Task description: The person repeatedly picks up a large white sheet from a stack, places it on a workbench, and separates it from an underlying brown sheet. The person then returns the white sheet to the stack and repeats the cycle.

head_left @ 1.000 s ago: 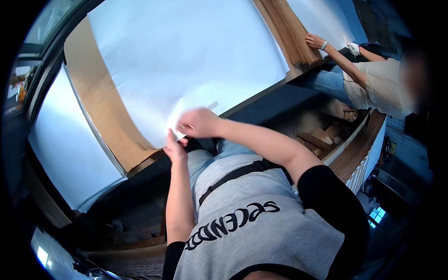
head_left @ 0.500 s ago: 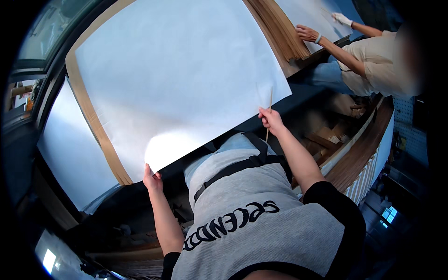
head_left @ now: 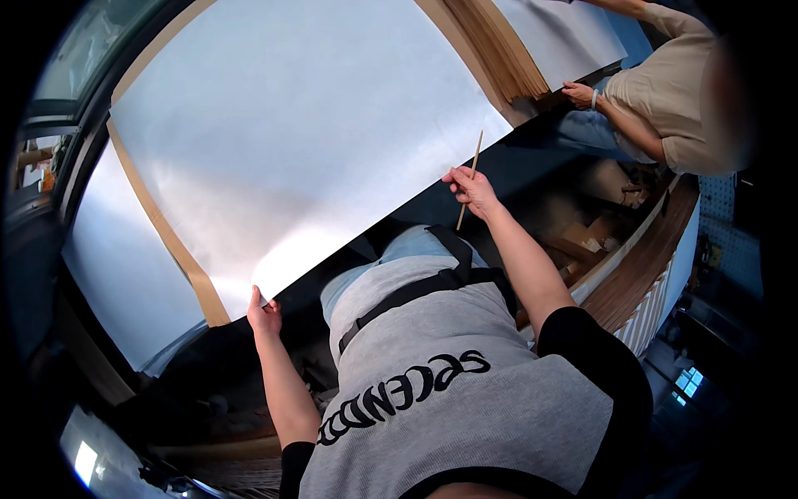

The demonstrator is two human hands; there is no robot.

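A large white sheet point(head_left: 307, 125) spreads out in front of me, its near edge running up from lower left to upper right. My left hand point(head_left: 264, 314) is closed on the sheet's near left corner, thumb on top. Between the fingers of my right hand point(head_left: 474, 191) is a thin wooden stick point(head_left: 477, 151), standing slanted. The fingertips of that hand reach the sheet's near edge towards its right end; whether they pinch it too is unclear. Brown sheets point(head_left: 162, 218) show beneath the white one along its left side.
More white sheets point(head_left: 125, 266) lie at the left. A stack of brown sheets point(head_left: 507, 54) stands at the far right, beside another white sheet point(head_left: 565, 37). A co-worker's hand point(head_left: 578, 94) is at that sheet's near corner. Brown strips point(head_left: 644, 287) lie at my right.
The white sheet's right near corner has shifted away from me, and my right hand with the stick has moved farther and slightly left. The co-worker's hands have moved apart, the nearer one to the right.
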